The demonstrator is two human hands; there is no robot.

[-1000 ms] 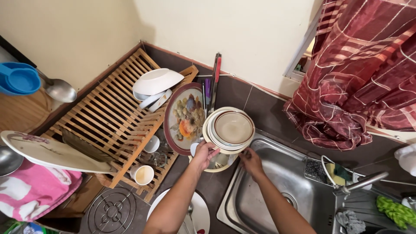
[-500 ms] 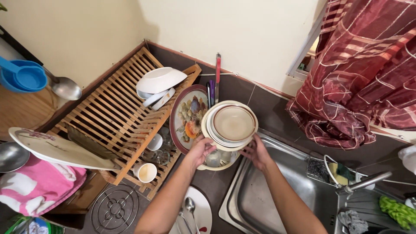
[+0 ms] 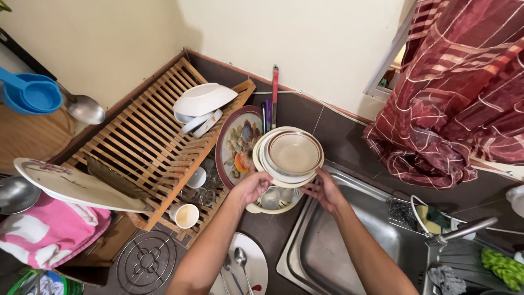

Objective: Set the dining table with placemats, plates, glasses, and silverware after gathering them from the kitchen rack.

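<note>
1 head-worn camera looks steeply down from above, fairly near, onto the dark grey worktop (image 3: pixel 349 145), with the slatted wooden drying rack (image 3: pixel 147 142) at left and the stainless steel sink (image 3: pixel 349 246) at lower right.

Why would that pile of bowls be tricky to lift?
The pile of bowls is probably heavy, with several stacked. They look hard and shiny, so likely breakable and slippery. Both hands, left hand and right hand, hold its sides.

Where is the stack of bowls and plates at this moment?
In the head view it is at centre, held up by the left hand and right hand, above a cream basket, between the patterned plate and the sink.
</note>
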